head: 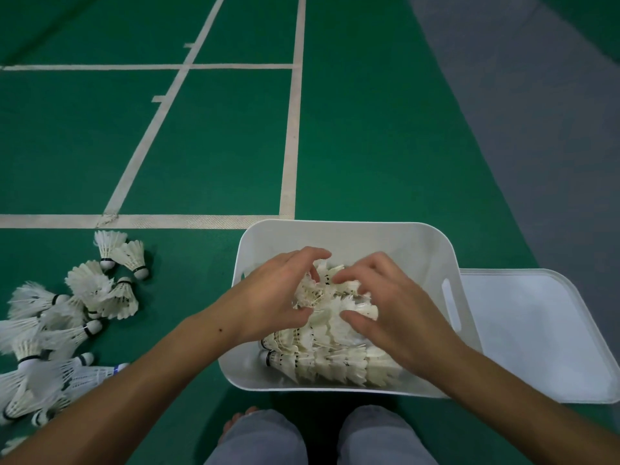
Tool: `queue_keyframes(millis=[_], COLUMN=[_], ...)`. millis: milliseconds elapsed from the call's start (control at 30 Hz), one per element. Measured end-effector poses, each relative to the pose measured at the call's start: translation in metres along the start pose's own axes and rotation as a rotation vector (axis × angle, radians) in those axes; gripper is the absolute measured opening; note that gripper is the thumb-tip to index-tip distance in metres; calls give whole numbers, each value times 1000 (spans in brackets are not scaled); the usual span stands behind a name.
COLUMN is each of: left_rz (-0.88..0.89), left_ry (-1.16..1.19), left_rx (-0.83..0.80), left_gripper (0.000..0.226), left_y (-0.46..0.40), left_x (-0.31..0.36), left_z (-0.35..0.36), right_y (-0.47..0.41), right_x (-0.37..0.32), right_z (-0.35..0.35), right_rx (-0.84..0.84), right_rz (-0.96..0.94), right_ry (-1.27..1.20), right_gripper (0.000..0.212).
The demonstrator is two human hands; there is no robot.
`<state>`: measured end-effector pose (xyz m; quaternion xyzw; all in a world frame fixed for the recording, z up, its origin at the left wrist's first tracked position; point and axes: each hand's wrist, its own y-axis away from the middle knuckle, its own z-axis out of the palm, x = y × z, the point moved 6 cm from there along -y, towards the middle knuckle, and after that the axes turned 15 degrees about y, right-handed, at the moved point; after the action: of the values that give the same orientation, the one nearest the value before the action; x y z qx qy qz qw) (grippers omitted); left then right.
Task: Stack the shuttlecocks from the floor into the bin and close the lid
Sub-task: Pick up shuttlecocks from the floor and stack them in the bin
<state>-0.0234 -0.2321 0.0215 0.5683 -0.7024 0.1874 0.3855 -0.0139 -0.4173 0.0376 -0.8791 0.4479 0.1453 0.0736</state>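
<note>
A white plastic bin point(349, 234) stands on the green court floor in front of me. Nested rows of white feather shuttlecocks point(335, 360) lie inside it. Both hands are over the bin. My left hand point(271, 297) and my right hand point(385, 303) curl their fingers round a stack of shuttlecocks point(330, 307) held between them, above the rows. A loose pile of shuttlecocks point(60, 317) lies on the floor to the left of the bin. The white lid point(536, 337) lies flat on the floor against the bin's right side.
White court lines point(134, 221) cross the green floor beyond the bin and pile. A grey floor strip point(536, 129) runs along the right. My knees in grey trousers point(318, 437) are at the bottom edge, close to the bin's near wall.
</note>
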Motion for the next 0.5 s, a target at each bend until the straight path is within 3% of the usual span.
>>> queue_keyframes(millis=[100,233,367,500], left_rz=[36,95,89,-110], left_ry=[42,68,45,-139], left_rx=[-41,-21,14,-153], left_gripper=[87,84,69,79], left_y=[-6,-12,-11,-7], left_x=[9,17,14,-11], left_z=[2,-2,-4,15], right_y=[-7,-12,-4,16], right_x=[-21,-17,8,39], right_z=[-1,-1,-14,-16], right_rx=[73,134,91,-38], right_rz=[-172,-192,-13,196], right_ry=[161,213,225,317], right_gripper=[32,15,13,14])
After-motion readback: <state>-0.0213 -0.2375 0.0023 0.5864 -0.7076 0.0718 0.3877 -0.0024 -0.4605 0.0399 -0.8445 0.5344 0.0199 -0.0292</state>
